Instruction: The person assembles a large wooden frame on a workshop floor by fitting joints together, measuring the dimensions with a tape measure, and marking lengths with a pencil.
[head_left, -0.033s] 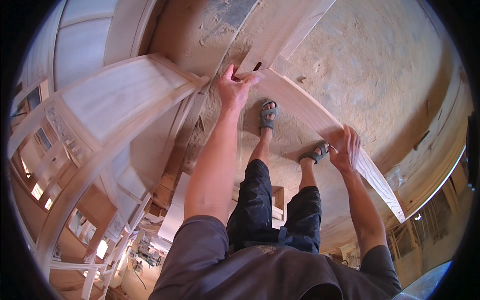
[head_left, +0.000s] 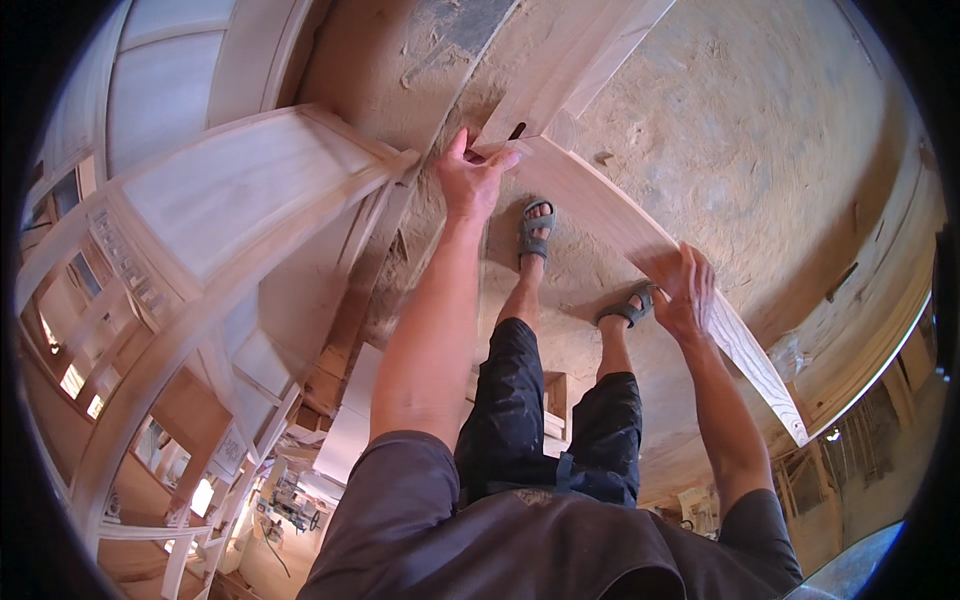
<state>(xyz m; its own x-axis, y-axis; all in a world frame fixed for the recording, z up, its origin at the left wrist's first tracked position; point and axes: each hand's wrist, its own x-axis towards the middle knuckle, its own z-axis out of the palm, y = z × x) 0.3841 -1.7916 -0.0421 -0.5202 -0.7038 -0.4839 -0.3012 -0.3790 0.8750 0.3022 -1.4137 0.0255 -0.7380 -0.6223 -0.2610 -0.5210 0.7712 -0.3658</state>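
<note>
A long, pale wooden board point(head_left: 600, 205) slants across the view, from the upper middle down to the right. My left hand point(head_left: 468, 185) is closed on its far end, thumb and fingers on either side. There the board meets a wider wooden piece point(head_left: 560, 75) at a corner, and a dark slot point(head_left: 516, 131) shows in that piece beside my fingers. My right hand point(head_left: 688, 300) grips the board's edge about midway along, fingers over the outer side. Whether the two pieces are joined cannot be seen.
On the left stand wooden frames with a pale panel point(head_left: 250, 190). My sandalled feet point(head_left: 537, 228) are on the dusty floor point(head_left: 700, 120) below the board. A long curved wooden edge point(head_left: 880, 365) lies at the right, and a machine with a handwheel point(head_left: 295, 508) stands lower left.
My right hand has shifted very slightly to the left along the board. The left hand keeps its hold at the corner.
</note>
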